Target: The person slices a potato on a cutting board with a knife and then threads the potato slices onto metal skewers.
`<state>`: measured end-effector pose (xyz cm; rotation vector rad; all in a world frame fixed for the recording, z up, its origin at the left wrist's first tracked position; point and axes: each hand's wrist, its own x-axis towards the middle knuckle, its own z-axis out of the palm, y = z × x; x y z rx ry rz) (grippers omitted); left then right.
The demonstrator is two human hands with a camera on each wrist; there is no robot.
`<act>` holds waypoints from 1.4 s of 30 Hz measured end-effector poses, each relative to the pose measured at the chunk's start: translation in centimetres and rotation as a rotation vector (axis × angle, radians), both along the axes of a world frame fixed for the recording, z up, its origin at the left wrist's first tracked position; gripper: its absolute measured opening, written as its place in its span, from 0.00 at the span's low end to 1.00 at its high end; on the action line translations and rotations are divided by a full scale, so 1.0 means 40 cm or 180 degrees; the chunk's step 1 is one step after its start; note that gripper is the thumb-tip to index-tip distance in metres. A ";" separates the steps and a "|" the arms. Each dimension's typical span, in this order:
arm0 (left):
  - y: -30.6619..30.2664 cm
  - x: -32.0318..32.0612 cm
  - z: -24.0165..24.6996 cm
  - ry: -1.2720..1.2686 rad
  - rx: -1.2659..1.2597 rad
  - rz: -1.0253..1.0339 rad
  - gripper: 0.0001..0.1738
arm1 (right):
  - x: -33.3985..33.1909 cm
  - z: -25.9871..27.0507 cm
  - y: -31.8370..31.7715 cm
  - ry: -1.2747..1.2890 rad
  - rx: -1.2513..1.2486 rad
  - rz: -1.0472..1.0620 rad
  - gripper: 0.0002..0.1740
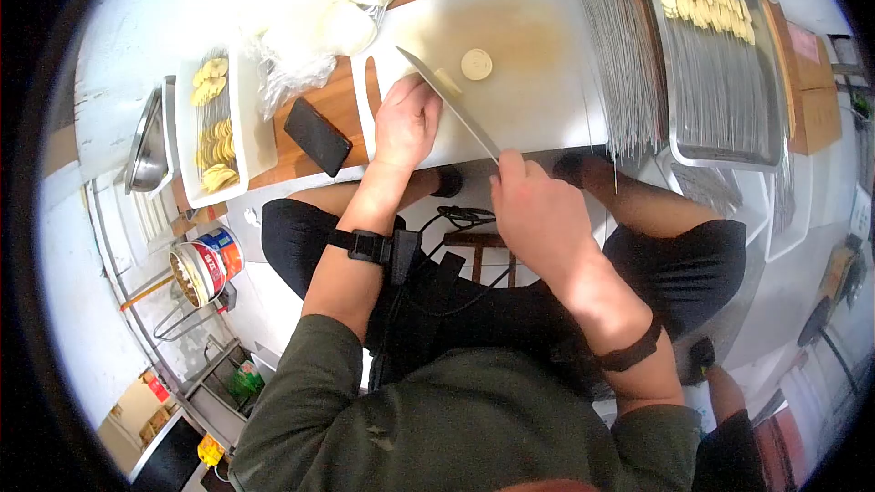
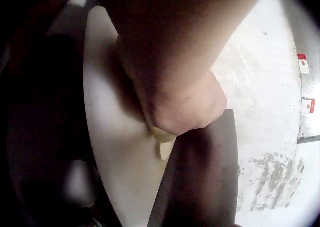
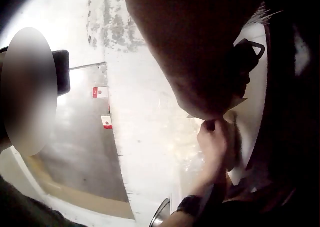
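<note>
On the pale cutting board (image 1: 538, 27), my left hand (image 1: 407, 123) holds a pale peeled potato (image 2: 162, 135) down, its fingers bent over it and hiding most of it. In my right hand (image 1: 542, 219) is the handle of a kitchen knife (image 1: 465, 120). The broad blade runs diagonally across the board, right beside the left fingertips. A cut edge of the potato shows just past the blade in the head view. One round slice (image 1: 476, 64) lies flat farther up the board. The right wrist view is dark around the knife hand.
Bare metal skewers (image 1: 620, 55) lie along the board's right side. Beyond them, a metal tray (image 1: 679, 141) holds skewered slices. At left are a black phone (image 1: 317, 136), a white container (image 1: 239, 128) with yellow slices and a clear plastic bag (image 1: 301, 59).
</note>
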<state>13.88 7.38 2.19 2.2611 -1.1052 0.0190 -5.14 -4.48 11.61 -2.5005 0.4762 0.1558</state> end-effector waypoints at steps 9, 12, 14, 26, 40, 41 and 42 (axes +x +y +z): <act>-0.003 -0.005 0.007 -0.0198 0.0052 -0.0073 0.08 | 0.008 0.002 -0.012 0.0137 0.0010 0.0115 0.07; -0.004 -0.007 0.004 -0.0168 0.0049 -0.0035 0.08 | 0.013 0.001 -0.014 0.0239 0.0107 0.0072 0.07; -0.008 -0.006 0.007 -0.0238 0.0144 -0.0029 0.08 | 0.017 -0.005 -0.012 0.0266 0.0089 0.0049 0.07; -0.011 -0.002 0.003 -0.0228 0.0026 -0.0037 0.08 | 0.047 -0.067 -0.005 0.0406 -0.0111 0.0067 0.05; -0.007 0.011 0.005 -0.0130 -0.0282 -0.0149 0.07 | 0.069 -0.071 -0.129 0.0366 0.4831 -0.2588 0.09; -0.007 0.012 0.004 -0.0184 -0.0310 -0.0185 0.07 | 0.067 -0.078 -0.135 0.0374 0.4822 -0.2553 0.09; -0.004 0.006 0.007 -0.0221 -0.0325 -0.0217 0.07 | 0.063 -0.084 -0.136 0.0259 0.5197 -0.2757 0.09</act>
